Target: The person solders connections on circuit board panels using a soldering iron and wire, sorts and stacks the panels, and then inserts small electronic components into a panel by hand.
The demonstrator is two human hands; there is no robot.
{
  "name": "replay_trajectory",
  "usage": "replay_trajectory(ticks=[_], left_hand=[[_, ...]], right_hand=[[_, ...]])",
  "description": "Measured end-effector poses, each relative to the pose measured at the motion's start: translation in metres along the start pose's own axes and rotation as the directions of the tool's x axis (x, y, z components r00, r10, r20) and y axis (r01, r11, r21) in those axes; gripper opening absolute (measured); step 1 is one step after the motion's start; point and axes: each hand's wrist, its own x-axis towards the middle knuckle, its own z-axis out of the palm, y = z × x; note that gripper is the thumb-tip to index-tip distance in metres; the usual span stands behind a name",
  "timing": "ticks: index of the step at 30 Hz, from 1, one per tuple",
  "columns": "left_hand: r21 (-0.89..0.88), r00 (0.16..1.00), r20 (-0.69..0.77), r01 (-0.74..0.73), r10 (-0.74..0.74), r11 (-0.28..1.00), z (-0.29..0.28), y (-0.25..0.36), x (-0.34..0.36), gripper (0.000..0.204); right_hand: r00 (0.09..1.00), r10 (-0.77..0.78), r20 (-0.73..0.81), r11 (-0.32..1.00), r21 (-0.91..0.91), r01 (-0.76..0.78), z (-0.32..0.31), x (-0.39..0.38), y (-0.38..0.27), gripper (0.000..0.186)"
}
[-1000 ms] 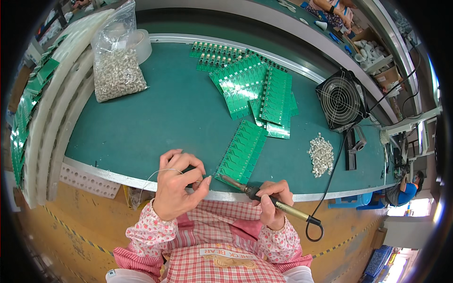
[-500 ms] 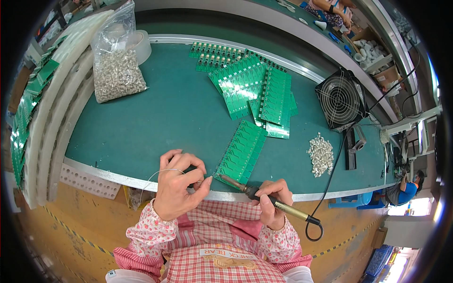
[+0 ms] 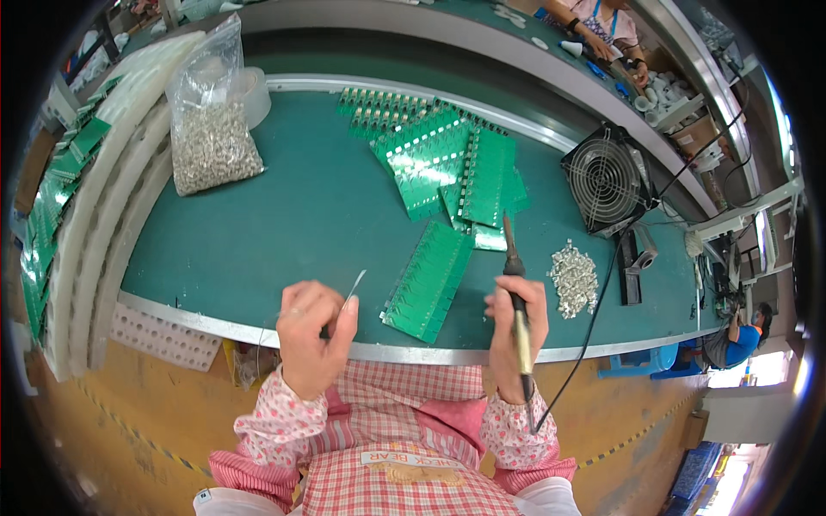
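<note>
A soldering iron is gripped in my right hand, its tip pointing up and away over the bench. Between the thumb and fingers of my left hand is a thin length of solder wire, its end sticking out ahead of the fingertips and its tail hanging behind. One green circuit board lies tilted on the bench between my hands, touched by neither. Just beyond it, more green circuit boards are piled loosely, and the iron's tip comes near their lower edge.
On the green bench, small white parts are heaped at right near a black fan and an iron stand. A plastic bag of parts and a tape roll stand far left. White racks hold boards. A co-worker sits across.
My right hand has lifted the soldering iron off the near board and swung its tip away from me. My left hand has drawn back from the board with the solder wire.
</note>
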Motion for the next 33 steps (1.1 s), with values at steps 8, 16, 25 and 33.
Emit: replay_trajectory(ticks=[8,16,25,33], left_hand=[[0.174,0.962,0.121,-0.264,0.245,0.949,0.034,0.036,-0.037,0.022],[0.393,0.990,-0.013,-0.122,0.138,0.911,0.008,0.019,-0.025,0.027],[0.389,0.996,-0.084,0.063,-0.032,0.919,0.012,0.017,-0.006,0.024],[0.285,0.994,-0.069,0.097,-0.080,0.954,0.014,0.016,-0.005,0.022]], right_hand=[[0.994,-0.056,0.098,0.971,-0.226,0.077,0.026,0.038,-0.006,0.059],[0.996,0.040,0.083,0.976,-0.215,-0.022,0.019,0.011,-0.015,0.064],[0.996,0.091,-0.004,0.995,-0.033,-0.091,0.025,0.001,-0.016,0.062],[0.992,0.108,-0.065,0.994,0.039,-0.106,0.019,-0.009,-0.016,0.063]])
